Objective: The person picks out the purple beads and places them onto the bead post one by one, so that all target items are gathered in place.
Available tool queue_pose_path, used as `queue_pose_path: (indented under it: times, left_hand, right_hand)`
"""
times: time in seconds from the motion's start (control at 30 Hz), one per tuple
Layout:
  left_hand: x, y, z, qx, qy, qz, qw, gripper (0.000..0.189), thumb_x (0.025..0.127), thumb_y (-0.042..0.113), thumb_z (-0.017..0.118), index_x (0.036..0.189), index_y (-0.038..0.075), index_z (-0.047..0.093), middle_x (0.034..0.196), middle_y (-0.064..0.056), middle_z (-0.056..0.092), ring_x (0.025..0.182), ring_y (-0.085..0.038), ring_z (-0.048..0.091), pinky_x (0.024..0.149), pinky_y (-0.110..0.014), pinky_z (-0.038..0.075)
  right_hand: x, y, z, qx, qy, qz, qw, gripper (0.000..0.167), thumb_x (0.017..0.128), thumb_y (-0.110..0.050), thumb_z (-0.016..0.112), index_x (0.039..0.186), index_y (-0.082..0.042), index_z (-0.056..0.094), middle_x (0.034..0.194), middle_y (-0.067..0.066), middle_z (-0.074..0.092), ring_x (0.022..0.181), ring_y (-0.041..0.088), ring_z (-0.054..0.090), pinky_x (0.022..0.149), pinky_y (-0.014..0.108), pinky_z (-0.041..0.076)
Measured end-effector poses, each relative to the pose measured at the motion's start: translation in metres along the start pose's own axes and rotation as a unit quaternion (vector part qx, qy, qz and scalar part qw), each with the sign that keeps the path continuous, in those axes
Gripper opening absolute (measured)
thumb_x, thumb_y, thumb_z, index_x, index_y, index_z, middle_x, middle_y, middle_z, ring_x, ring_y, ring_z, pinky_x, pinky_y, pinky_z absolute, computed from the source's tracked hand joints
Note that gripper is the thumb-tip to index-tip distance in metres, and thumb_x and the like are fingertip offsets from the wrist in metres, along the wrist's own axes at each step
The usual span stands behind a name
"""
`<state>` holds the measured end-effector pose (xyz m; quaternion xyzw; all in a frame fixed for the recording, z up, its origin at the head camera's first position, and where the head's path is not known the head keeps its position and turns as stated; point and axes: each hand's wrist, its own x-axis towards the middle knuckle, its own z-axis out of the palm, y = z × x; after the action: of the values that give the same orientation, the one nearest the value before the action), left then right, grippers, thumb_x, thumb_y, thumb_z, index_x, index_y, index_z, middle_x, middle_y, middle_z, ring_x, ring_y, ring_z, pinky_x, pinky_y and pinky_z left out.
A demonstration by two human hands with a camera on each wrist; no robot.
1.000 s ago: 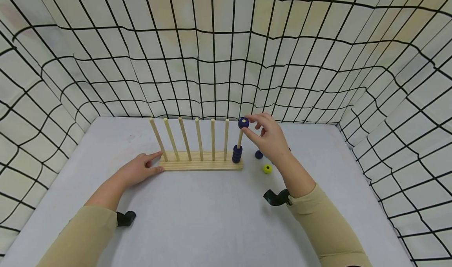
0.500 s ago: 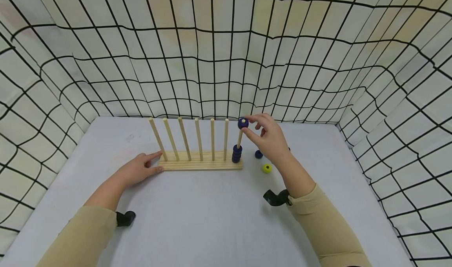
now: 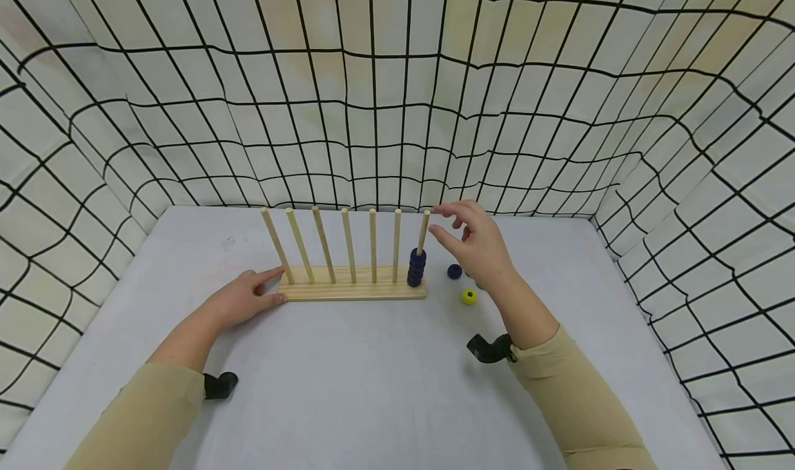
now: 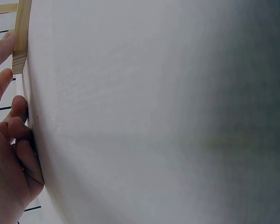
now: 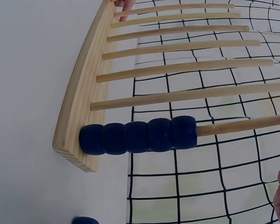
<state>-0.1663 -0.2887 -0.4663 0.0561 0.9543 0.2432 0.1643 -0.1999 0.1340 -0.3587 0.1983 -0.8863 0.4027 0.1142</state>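
A wooden peg rack (image 3: 354,294) with a row of upright pegs stands on the table. Its rightmost peg (image 3: 424,234) carries a stack of several dark blue beads (image 5: 136,136), resting down against the base. My right hand (image 3: 481,246) hovers by that peg's top, thumb and forefinger parted with nothing between them. At the rack's left end my left hand (image 3: 242,299) holds the base between forefinger and thumb; the left wrist view shows its other fingers (image 4: 18,128) curled. Right of the rack lie a loose blue bead (image 3: 455,271) and a yellow bead (image 3: 468,296).
Another small bead lies partly hidden under my right hand. Black netting (image 3: 373,104) over white cloth walls rises behind and on both sides of the white table (image 3: 348,380). A black wrist mount (image 3: 489,348) sticks out from each sleeve.
The blue bead pinched at the top of the rightmost peg has been let go and has dropped onto the stack. My right fingers have parted slightly. The left hand has stayed put.
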Motion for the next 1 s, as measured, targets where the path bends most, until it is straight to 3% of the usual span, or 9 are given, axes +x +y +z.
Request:
queue_pose_path:
  times: [0.7,1.0]
  left_hand:
    - [-0.003,0.003,-0.001,0.000,0.001,0.002,1.0000,0.080,0.093,0.055,0.062,0.154,0.011,0.036,0.089,-0.008,0.042,0.076,-0.021,0.041,0.067,-0.037,0.032]
    - [-0.003,0.003,-0.001,0.000,-0.001,0.001,1.0000,0.079,0.093,0.054,0.062,0.154,0.011,0.036,0.089,-0.008,0.042,0.075,-0.020,0.040,0.066,-0.037,0.032]
  right_hand:
    - [-0.008,0.022,-0.014,-0.015,-0.004,0.018,0.9997,0.035,0.095,-0.034,0.069,0.126,-0.017,0.067,0.114,0.000,0.058,0.085,0.017,0.048,0.069,0.035,0.043]
    - [-0.015,0.031,-0.024,-0.028,-0.016,0.041,0.9986,0.037,0.095,-0.034,0.069,0.127,-0.017,0.066,0.115,0.002,0.057,0.084,0.025,0.050,0.070,0.036,0.043]
